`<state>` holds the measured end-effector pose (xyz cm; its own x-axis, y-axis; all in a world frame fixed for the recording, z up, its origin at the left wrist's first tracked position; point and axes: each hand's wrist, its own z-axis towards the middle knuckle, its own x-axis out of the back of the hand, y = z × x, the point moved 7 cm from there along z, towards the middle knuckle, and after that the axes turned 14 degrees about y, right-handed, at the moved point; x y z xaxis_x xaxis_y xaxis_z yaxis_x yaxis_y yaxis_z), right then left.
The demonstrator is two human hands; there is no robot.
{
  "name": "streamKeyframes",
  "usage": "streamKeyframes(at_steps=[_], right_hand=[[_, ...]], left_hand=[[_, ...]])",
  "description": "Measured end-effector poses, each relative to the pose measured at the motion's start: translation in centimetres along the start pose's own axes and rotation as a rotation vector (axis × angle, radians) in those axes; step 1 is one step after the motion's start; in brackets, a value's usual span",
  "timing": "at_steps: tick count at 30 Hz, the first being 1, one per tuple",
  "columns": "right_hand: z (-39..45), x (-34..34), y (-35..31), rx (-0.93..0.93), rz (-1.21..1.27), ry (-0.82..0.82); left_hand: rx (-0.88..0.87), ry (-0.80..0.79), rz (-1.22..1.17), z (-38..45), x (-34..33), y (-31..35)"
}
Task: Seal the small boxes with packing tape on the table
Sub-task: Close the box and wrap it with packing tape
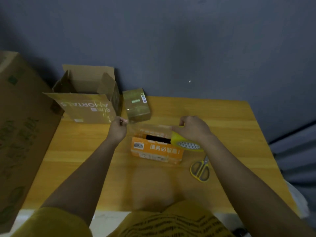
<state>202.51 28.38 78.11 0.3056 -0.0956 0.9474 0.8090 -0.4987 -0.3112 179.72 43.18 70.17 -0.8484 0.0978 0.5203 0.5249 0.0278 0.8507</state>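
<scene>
A small orange box (156, 149) with a barcode and white lettering sits in the middle of the wooden table (82, 151). My right hand (193, 128) grips a yellow roll of packing tape (186, 143) at the box's right end. My left hand (118, 126) pinches the free end of a clear tape strip (150, 128), stretched just above the top of the box. A second small brown box (137, 105) lies behind it, closed.
An open brown carton (87, 98) stands at the table's back left. A tall large carton (22, 134) stands off the left edge. Yellow-handled scissors (201, 169) lie to the right of the orange box. A dark wall is behind.
</scene>
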Motion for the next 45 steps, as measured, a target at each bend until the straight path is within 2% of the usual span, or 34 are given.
streamKeyframes(at_steps=[8,13,23,31,45], right_hand=[[0.2,-0.9,-1.9,-0.001,-0.015,0.002],[0.5,-3.3,-3.2,0.023,-0.149,-0.069],[1.4,-5.6,-4.4,-0.014,-0.275,-0.114],[2.0,-6.0,-4.5,-0.056,-0.285,-0.129],[2.1,-6.3,-4.7,-0.084,-0.283,-0.146]], left_hand=[[0.106,0.048,-0.045,-0.3,-0.2,-4.0],[0.133,0.051,-0.014,0.5,0.0,-6.5],[0.198,-0.011,0.003,1.6,-1.6,-9.1],[0.323,-0.141,-0.16,1.5,-3.4,-10.6],[0.424,-0.156,-0.208,0.7,-4.6,-12.2]])
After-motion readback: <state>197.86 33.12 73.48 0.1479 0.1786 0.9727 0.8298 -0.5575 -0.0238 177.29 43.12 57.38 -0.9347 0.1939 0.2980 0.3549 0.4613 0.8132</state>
